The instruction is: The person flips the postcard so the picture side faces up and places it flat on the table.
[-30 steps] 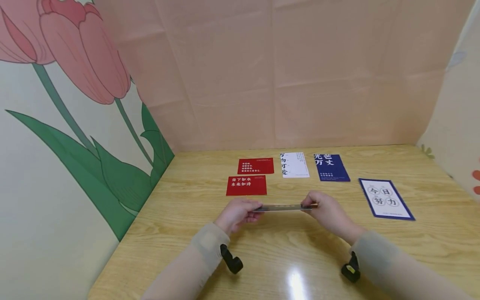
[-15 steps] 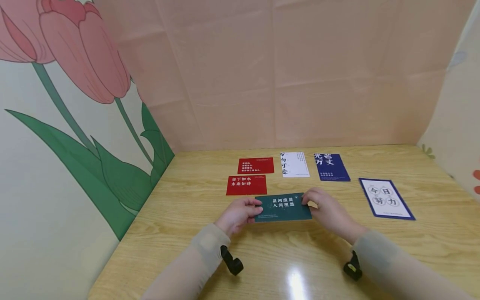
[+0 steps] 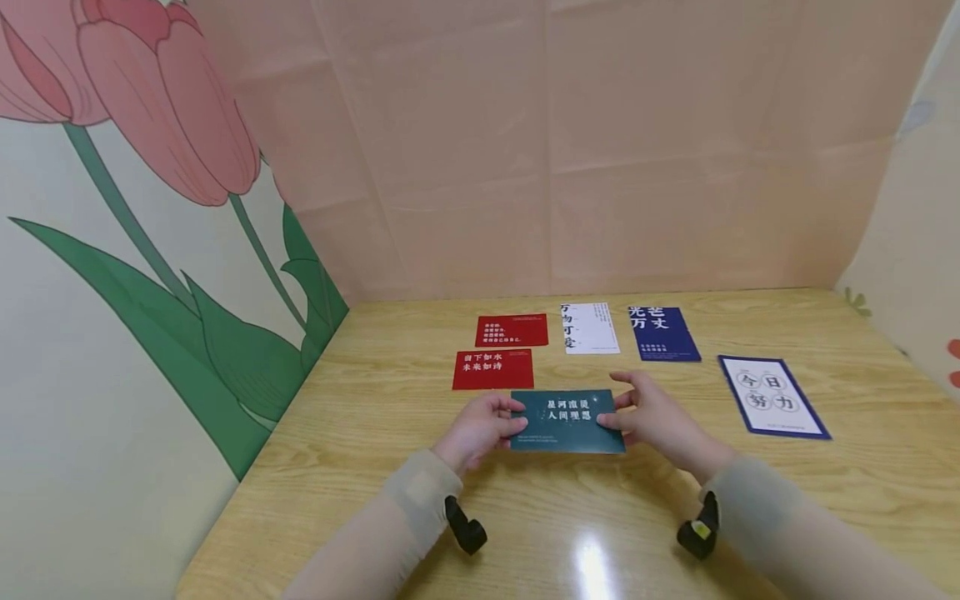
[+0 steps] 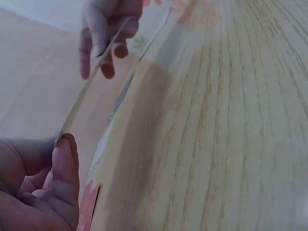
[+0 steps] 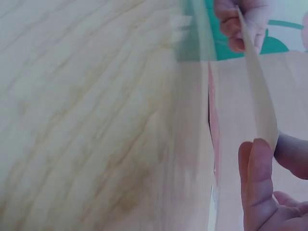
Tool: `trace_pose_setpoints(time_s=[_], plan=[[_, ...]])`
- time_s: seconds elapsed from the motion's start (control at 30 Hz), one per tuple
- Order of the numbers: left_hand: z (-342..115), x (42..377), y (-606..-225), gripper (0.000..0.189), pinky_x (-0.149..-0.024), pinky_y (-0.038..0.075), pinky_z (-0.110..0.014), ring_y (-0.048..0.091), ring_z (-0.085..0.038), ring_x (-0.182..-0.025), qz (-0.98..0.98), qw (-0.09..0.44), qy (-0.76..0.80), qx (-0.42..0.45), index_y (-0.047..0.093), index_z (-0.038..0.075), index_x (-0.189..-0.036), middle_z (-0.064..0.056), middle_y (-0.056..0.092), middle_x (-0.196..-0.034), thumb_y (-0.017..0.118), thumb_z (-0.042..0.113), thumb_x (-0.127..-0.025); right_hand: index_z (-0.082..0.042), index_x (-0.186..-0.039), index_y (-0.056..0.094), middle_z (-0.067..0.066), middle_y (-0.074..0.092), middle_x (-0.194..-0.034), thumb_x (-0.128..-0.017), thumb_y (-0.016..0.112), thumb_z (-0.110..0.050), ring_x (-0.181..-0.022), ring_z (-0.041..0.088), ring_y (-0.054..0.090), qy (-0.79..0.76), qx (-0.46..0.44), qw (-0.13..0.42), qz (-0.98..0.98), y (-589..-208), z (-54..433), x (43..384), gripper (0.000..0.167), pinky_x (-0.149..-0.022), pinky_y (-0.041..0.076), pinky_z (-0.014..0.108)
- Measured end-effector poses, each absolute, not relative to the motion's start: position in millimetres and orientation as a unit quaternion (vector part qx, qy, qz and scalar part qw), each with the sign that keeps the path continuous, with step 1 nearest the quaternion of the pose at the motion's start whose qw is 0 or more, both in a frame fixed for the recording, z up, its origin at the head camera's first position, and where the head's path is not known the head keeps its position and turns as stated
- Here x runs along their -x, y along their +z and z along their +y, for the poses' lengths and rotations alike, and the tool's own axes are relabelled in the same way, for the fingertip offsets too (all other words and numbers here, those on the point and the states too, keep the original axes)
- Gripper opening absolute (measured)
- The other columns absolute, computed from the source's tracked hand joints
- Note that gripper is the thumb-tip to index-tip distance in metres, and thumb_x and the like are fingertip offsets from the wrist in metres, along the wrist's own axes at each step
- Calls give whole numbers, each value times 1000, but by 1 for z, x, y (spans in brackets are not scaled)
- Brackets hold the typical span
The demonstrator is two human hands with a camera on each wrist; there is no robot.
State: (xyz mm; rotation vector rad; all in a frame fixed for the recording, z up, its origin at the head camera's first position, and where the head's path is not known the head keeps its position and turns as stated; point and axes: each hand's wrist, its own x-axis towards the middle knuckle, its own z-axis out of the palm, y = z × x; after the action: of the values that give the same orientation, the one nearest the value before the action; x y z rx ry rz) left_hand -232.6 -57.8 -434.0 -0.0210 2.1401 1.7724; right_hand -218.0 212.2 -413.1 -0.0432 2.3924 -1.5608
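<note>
A dark green card (image 3: 567,433) with white lettering is held above the table, its printed face turned toward the head camera. My left hand (image 3: 477,430) pinches its left end between thumb and fingers. At the right end, my right hand (image 3: 662,427) pinches it, thumb on the printed face and index finger raised off the edge. From the left wrist, the card (image 4: 86,89) appears nearly edge-on between both hands. The right wrist view gives its pale back (image 5: 261,96), with fingers (image 5: 260,168) behind it.
Two red cards (image 3: 512,331) (image 3: 492,369) lie on the wooden table (image 3: 360,417) beyond my left hand. Farther right lie a white card (image 3: 592,329), a blue card (image 3: 666,335) and a blue-bordered white card (image 3: 772,397). A pink sheet (image 3: 480,167) hangs behind the table.
The green card has tilted from nearly edge-on to showing its lettered face. My right thumb has come onto that face and the index finger has lifted. The cards on the table stay put.
</note>
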Motion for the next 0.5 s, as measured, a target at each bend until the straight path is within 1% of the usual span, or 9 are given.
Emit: trace_pose_setpoints(time_s=[0.1, 0.2, 0.37, 0.43, 0.5], plan=[[-57, 232, -435, 22, -62, 51, -25, 58, -18, -74, 766, 176, 618, 3, 66, 13, -104, -8, 60, -91, 74, 18, -84, -8, -151, 21, 22, 44, -120, -84, 75, -14, -91, 28, 56, -548, 25, 156, 822, -413, 212, 218, 86, -75, 55, 37], [-57, 231, -436, 30, -60, 51, -25, 57, -19, -72, 772, 177, 610, -2, 63, 14, -110, -9, 58, -89, 76, 17, -83, -6, -150, 24, 22, 43, -118, -83, 75, -9, -89, 28, 55, -538, 32, 163, 827, -413, 212, 218, 85, -74, 54, 37], [-56, 230, -436, 56, -59, 52, -26, 57, -21, -74, 779, 184, 599, -5, 54, 22, -131, -10, 54, -94, 77, 13, -81, -8, -146, 32, 20, 45, -120, -82, 76, -12, -89, 27, 56, -498, 27, 175, 849, -414, 210, 217, 78, -73, 54, 36], [-56, 230, -436, 61, -59, 52, -27, 57, -21, -71, 786, 187, 589, -9, 52, 25, -135, -10, 54, -95, 77, 13, -80, -9, -144, 37, 19, 47, -119, -82, 77, -14, -89, 26, 56, -483, 26, 178, 857, -415, 210, 217, 74, -73, 54, 36], [-56, 230, -436, 62, -59, 52, -28, 57, -22, -68, 795, 189, 576, -14, 52, 26, -136, -10, 54, -95, 77, 12, -81, -9, -141, 40, 18, 48, -118, -82, 77, -13, -90, 26, 56, -472, 26, 178, 863, -417, 209, 217, 70, -72, 54, 35]])
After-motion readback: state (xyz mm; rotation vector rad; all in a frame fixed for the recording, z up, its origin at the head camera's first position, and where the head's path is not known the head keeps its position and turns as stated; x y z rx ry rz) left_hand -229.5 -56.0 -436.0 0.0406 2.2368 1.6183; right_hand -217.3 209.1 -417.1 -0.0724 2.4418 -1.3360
